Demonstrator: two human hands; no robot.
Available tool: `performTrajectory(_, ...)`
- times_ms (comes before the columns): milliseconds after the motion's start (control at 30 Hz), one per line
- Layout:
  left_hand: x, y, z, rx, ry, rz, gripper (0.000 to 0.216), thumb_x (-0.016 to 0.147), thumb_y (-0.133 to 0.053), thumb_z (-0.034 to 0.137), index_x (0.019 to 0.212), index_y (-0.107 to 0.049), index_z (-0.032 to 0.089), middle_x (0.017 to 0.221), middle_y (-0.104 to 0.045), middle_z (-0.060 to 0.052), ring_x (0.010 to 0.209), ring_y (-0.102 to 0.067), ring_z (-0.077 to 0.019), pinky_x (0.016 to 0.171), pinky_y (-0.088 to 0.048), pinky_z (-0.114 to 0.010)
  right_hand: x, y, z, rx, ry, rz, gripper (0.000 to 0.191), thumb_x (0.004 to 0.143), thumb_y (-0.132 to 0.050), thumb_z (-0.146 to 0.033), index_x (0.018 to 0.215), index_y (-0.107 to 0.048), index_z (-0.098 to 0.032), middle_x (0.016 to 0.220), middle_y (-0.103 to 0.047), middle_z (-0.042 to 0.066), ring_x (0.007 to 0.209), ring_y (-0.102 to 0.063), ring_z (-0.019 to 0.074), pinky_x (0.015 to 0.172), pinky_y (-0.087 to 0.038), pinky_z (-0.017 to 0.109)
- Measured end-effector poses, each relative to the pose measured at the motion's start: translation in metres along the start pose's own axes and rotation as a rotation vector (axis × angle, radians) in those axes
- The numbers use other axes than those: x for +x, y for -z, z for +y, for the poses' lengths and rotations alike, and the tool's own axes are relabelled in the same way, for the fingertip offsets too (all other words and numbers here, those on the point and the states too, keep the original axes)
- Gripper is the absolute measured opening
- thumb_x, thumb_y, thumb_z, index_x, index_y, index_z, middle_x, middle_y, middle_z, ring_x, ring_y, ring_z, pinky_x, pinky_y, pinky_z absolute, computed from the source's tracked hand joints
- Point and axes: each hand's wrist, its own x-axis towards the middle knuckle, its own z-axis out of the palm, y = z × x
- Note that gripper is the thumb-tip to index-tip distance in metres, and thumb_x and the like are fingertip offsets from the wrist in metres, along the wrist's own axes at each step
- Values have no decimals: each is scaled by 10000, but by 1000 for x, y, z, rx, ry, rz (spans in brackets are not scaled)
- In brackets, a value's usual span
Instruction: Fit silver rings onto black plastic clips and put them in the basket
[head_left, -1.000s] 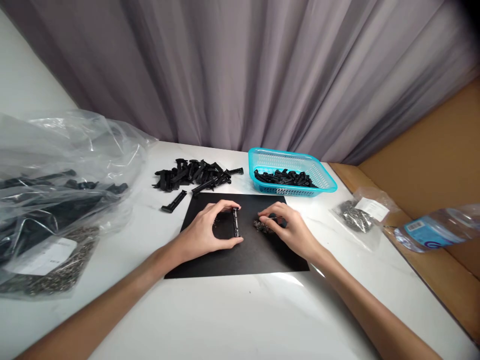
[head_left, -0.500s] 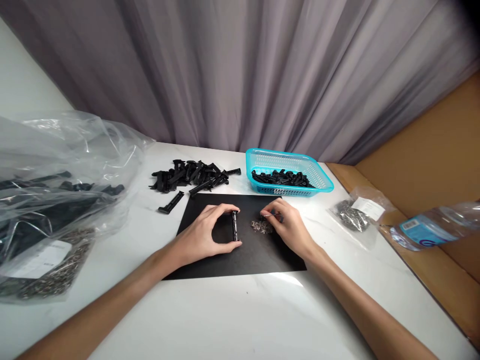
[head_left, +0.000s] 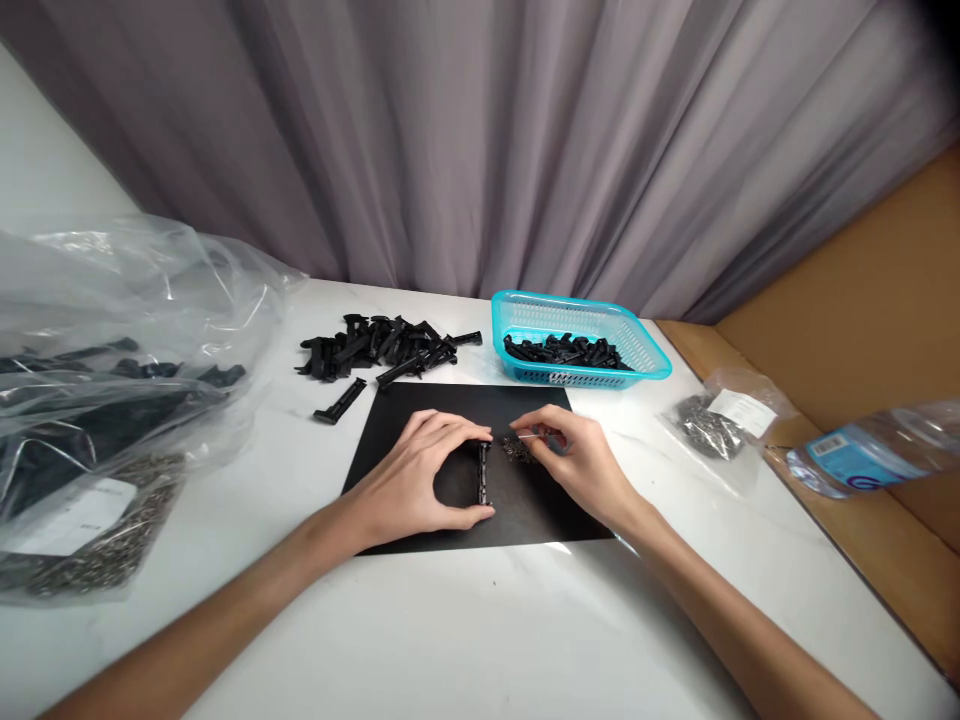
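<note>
My left hand [head_left: 420,480] pinches a slim black plastic clip [head_left: 482,474] between thumb and fingertips, holding it lengthwise on a black mat [head_left: 390,420]. Just to its right, my right hand [head_left: 581,462] is closed in a pinch on a tiny thin metal piece [head_left: 529,433], held above a small heap of metal springs [head_left: 517,451] lying on the mat. The two hands are a few centimetres apart.
A loose pile of black clips [head_left: 382,347] lies behind the mat. A turquoise basket [head_left: 637,345] holds more clips. Large clear bags [head_left: 105,400] of parts fill the left. A small bag of metal pieces [head_left: 709,425], a water bottle [head_left: 870,455] and cardboard [head_left: 862,300] stand right.
Both hands have drifted slightly nearer and to the right on the mat, the clip with the left. The right hand lifted a thin metal piece out of the heap.
</note>
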Motion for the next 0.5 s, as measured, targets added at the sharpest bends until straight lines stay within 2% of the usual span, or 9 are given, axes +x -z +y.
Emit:
performTrajectory(100, 1, 0, 0, 23, 4, 5, 601, 732, -836, 489, 1241, -612, 262, 1211, -672, -51, 1189, -542, -313, 1062, -412, -479, -1, -3, -1, 119, -89, -22, 188, 908, -645, -188, 1088, -693, -213, 933, -751, 22, 785, -654, 168, 717, -483, 294)
performTrajectory(200, 1, -1, -1, 15, 24, 7, 601, 726, -839, 510, 1224, -619, 255, 1166, -671, -47, 1153, -538, -302, 1041, -419, -467, -2, -7, -2, 167, -165, -29, 87, 918, -675, -265, 958, -719, -201, 840, -727, 14, 710, -600, 159, 644, -436, 284)
performTrajectory(367, 0, -4, -2, -40, 87, 5, 632, 676, -867, 541, 1187, -633, 253, 1177, -662, -49, 1170, -507, -308, 1039, -442, -465, -5, -14, -6, 152, -161, -12, 130, 945, -656, -281, 952, -767, -215, 914, -740, 22, 702, -544, 149, 649, -413, 291)
performTrajectory(500, -1, -5, 0, -79, 116, -5, 636, 652, -874, 561, 1156, -638, 254, 1170, -659, -50, 1173, -501, -310, 1013, -473, -454, -6, -16, -8, 184, -161, -4, 149, 925, -702, -314, 1027, -754, -218, 856, -724, 6, 691, -544, 154, 637, -414, 291)
